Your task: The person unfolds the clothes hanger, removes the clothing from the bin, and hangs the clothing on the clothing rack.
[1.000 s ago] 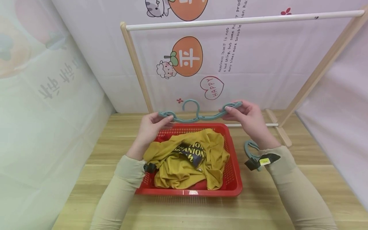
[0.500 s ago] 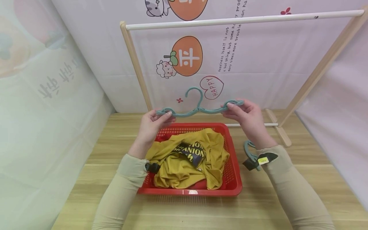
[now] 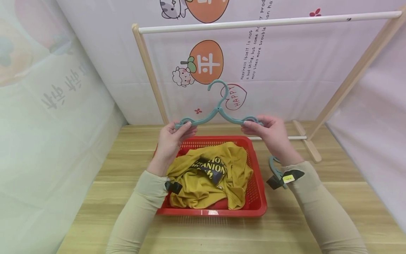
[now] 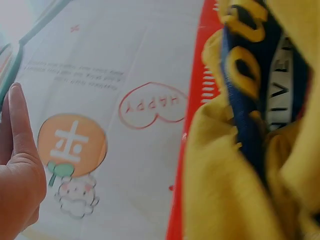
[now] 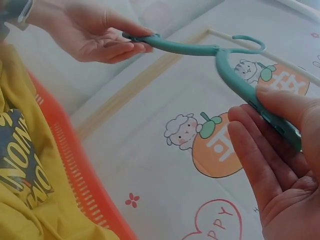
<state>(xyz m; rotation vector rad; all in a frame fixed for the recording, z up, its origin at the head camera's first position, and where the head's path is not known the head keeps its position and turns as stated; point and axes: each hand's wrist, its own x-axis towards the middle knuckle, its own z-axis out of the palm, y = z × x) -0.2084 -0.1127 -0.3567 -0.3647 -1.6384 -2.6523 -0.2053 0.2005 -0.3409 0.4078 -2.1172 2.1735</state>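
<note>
A teal folding hanger [image 3: 211,113] is held up above the back rim of the red basket, its hook upward and its two arms sloping down from the middle joint. My left hand [image 3: 172,139] pinches the end of its left arm between thumb and fingers. The end of the other arm is pinched by my right hand [image 3: 269,135], thumb on the near side. In the right wrist view both hands grip the hanger [image 5: 240,82] by its ends. The left wrist view shows only part of the hanger, at its upper left edge.
The red basket [image 3: 260,197] holds a crumpled yellow garment [image 3: 203,190] with a dark printed patch. Behind it stands a rack with a white rail [image 3: 269,23] and wooden posts [image 3: 149,70]. A second teal hanger [image 3: 275,167] lies right of the basket, partly behind the right wrist.
The hanger's middle and hook have risen, and its arms now slope downward from the joint instead of sagging toward it. Both hands have drawn slightly closer together, keeping their grip.
</note>
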